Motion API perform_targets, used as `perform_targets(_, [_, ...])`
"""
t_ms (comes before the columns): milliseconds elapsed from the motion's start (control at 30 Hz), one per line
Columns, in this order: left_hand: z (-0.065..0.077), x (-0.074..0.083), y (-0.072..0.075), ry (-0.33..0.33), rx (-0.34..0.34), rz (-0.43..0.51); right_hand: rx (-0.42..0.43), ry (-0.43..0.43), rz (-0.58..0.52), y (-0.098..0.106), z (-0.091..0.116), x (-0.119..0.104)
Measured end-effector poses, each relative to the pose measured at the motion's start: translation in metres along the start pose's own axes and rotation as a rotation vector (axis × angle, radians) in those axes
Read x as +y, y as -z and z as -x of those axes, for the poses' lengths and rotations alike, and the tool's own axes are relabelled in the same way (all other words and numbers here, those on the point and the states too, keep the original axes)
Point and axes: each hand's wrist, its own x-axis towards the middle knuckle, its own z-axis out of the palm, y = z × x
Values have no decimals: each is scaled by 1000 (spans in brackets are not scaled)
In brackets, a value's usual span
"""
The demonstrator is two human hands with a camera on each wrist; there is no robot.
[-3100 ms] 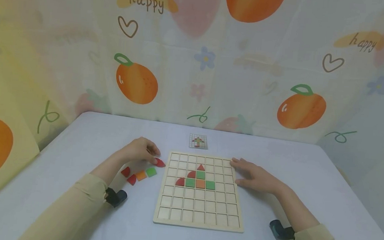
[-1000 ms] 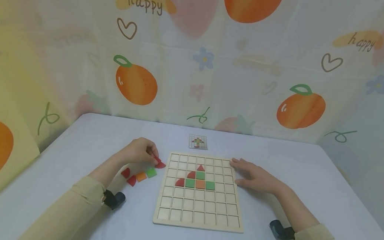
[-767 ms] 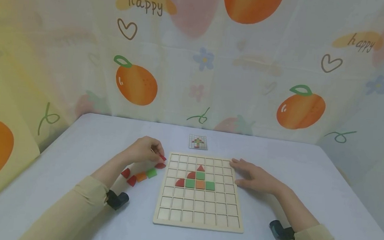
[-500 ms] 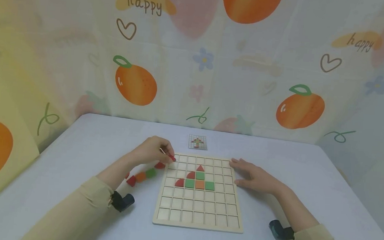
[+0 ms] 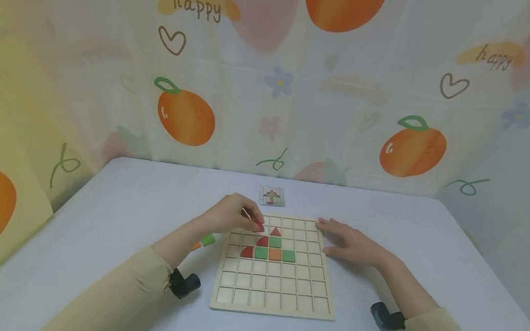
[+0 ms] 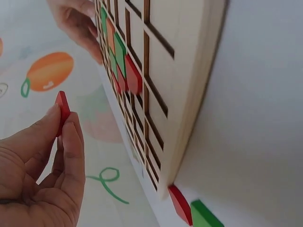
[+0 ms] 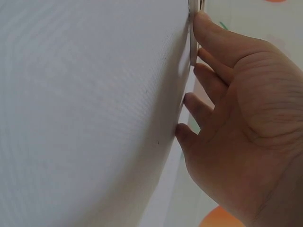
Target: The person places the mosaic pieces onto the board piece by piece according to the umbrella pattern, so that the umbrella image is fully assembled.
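Observation:
Between thumb and fingertips my left hand (image 5: 233, 213) pinches a red tile (image 6: 62, 113), held above the upper left part of a wooden grid board (image 5: 273, 310). The tile seems to have a curved edge, partly covered by the fingers. Set in the board are a red triangle (image 5: 275, 232), two red quarter-circle tiles (image 5: 247, 252), an orange square (image 5: 275, 254) and several green squares (image 5: 288, 256). My right hand (image 5: 356, 243) rests with its fingers extended at the board's right edge; in the right wrist view its thumb touches that edge.
Left of the board lie a loose green square (image 5: 208, 240) and an orange one (image 5: 197, 246), partly behind my left forearm. A loose red tile (image 6: 180, 204) shows by the board's corner in the left wrist view. A small pattern card (image 5: 271, 196) lies beyond the board.
My left hand has picked up the red tile from the loose pieces and carried it right, over the board. Its forearm now covers some loose tiles. The right hand has stayed in place.

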Motion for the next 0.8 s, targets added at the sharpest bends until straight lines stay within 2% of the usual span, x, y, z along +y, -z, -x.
perform_targets(233, [-10, 11, -16, -51, -26, -27, -5, 1, 6, 1, 0, 0])
perform_targets(533, [-25, 30, -40, -46, -35, -17, -15, -16, 4, 3, 2, 2])
perform_targets(800, [-32, 32, -59, -68, -16, -3, -10, 3, -14, 3, 2, 0])
